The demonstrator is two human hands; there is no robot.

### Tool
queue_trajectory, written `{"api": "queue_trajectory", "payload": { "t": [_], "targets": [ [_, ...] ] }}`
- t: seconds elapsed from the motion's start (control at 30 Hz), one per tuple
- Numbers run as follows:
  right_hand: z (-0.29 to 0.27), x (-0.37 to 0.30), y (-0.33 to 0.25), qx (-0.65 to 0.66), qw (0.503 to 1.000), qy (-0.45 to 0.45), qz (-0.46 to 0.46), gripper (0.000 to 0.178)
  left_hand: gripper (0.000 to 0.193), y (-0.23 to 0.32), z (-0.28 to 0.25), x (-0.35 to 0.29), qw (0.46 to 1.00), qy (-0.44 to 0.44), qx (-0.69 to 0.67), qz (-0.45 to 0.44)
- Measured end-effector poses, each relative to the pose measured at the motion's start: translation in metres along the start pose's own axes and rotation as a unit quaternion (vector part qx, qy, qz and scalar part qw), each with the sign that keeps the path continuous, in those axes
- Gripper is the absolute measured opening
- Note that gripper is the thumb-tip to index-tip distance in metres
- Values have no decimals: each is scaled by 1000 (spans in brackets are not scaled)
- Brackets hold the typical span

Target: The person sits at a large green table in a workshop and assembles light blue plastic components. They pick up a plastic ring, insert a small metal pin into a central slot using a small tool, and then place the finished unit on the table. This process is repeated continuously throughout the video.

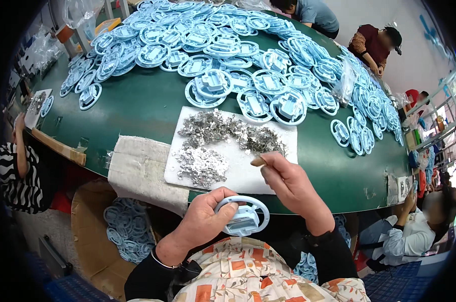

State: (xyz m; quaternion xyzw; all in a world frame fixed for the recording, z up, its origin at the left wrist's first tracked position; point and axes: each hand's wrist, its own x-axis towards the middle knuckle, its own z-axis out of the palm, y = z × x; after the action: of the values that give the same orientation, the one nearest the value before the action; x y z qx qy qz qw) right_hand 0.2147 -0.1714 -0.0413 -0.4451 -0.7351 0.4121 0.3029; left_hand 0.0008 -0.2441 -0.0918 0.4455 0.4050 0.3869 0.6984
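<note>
My left hand (208, 215) is closed round the left rim of a light blue plastic ring-shaped part (244, 221), like a toy steering wheel with a boxy middle. It is held tilted in front of my body, just off the table's near edge. My right hand (286, 182) is above the right side of a white board (248, 178), thumb and forefinger brought together. A brownish piece or covering shows at the fingertips; anything smaller pinched there cannot be made out. Small shiny metal pieces (204, 166) lie in loose heaps on the board, near my right hand.
Many similar blue parts (213, 83) are piled across the far side of the green table (142, 113). A pale cloth pad (137, 168) covers the edge beside the board. A cardboard box (89, 221) of blue parts stands below left. Other people (376, 48) sit around the table.
</note>
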Motion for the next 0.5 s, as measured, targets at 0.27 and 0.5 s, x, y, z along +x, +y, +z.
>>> {"api": "queue_trajectory", "payload": {
  "t": [0.27, 0.5],
  "targets": [
    [28, 66, 4, -248, 964, -36, -85, 17, 23, 11, -1, 5, 999, 15, 32, -32],
    [44, 78, 5, -285, 954, -71, -60, 14, 29, 8, -3, 5, 999, 14, 32, -21]
  ]
}}
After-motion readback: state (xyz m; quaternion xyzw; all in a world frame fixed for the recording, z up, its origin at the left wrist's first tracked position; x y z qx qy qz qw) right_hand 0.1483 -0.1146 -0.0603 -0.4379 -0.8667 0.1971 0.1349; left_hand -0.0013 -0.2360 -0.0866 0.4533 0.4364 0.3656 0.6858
